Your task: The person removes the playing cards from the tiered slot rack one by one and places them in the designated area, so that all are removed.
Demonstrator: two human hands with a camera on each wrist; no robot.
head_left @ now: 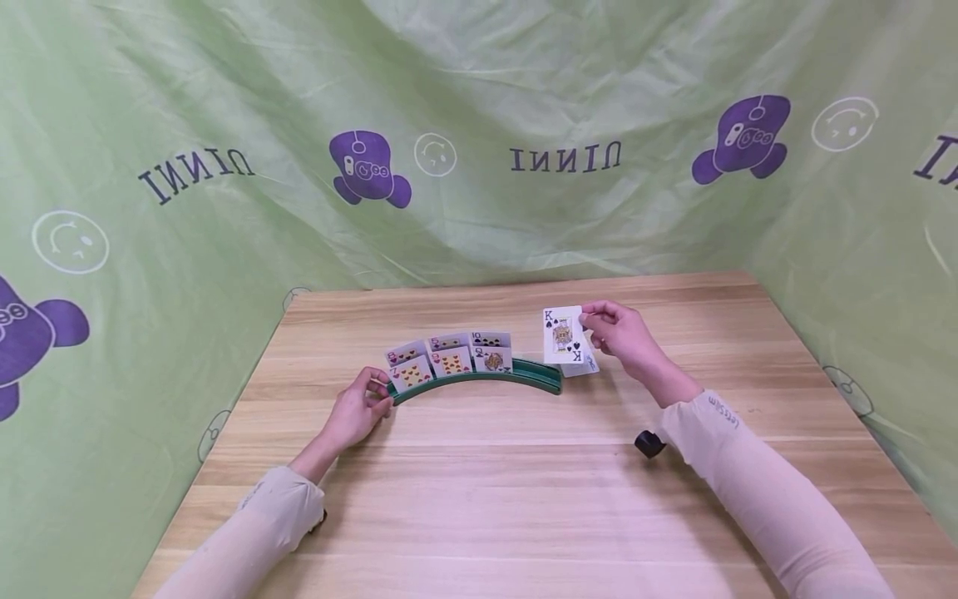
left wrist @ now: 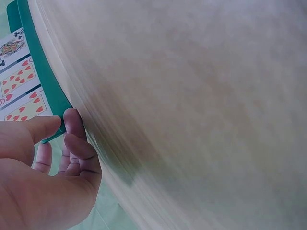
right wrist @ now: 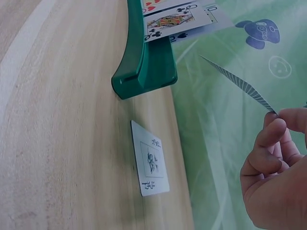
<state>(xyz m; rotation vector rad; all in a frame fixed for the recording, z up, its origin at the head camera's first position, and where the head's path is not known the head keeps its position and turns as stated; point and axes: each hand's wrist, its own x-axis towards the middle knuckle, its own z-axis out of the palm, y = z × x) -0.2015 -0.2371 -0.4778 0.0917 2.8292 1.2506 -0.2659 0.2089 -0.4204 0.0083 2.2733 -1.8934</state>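
Observation:
A curved green card holder [head_left: 535, 376] stands on the table with playing cards in two rows. Its front row shows a seven of hearts [head_left: 411, 376], a nine of hearts [head_left: 451, 362] and a queen of clubs [left wrist: 13, 47]; behind them rise an eight, a five and a ten [head_left: 490, 339], partly hidden. My left hand [head_left: 359, 408] grips the holder's left end between thumb and fingers. Beyond the right end, my right hand [head_left: 623, 337] pinches a king of spades [head_left: 561, 337] by its edge, raised with its face toward the head camera. In the right wrist view this card appears nearly edge-on.
A joker-like card [right wrist: 152, 160] lies face up on the wooden table [head_left: 479, 482] beside the holder's right end, partly covered by the king in the head view. Black wrist gear [head_left: 649, 443] shows below the right sleeve. Green printed cloth [head_left: 479, 225] hangs around the table.

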